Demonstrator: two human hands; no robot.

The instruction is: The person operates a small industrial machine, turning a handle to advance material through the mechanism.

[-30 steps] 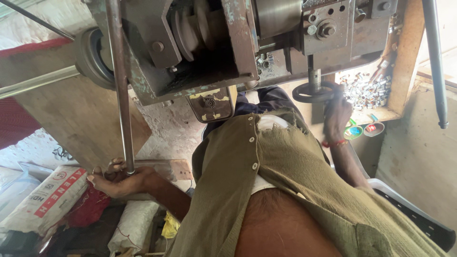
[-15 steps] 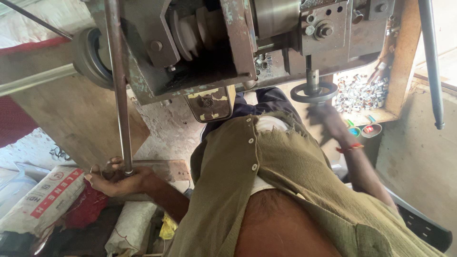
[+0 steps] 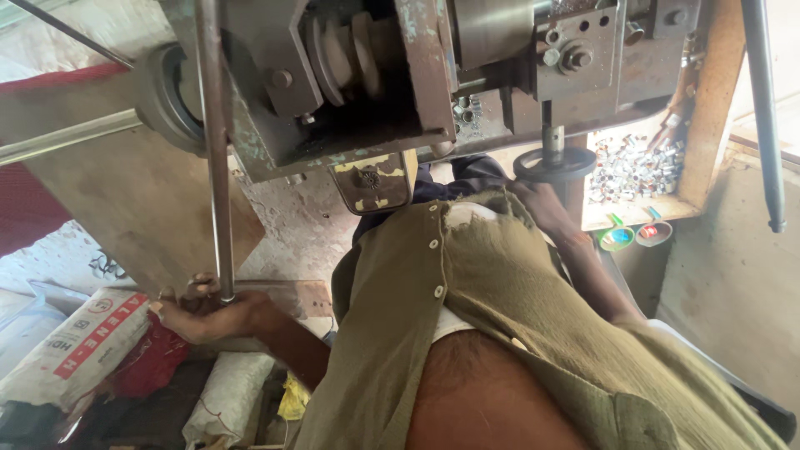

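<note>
The left hand (image 3: 204, 310) is wrapped around the lower end of a long steel lever rod (image 3: 215, 150), fingers closed on it; the rod runs up in front of the worn metal machine (image 3: 375, 83). The right hand (image 3: 542, 204) reaches up to the dark round handwheel (image 3: 554, 164) under the machine's right side, touching its rim, though how firmly the fingers close there cannot be told. Just right of the handwheel a wooden tray (image 3: 708, 108) holds a heap of small shiny metal pieces (image 3: 637, 167). Printed sacks (image 3: 75, 346) lie near the left hand, below it on the floor
</note>
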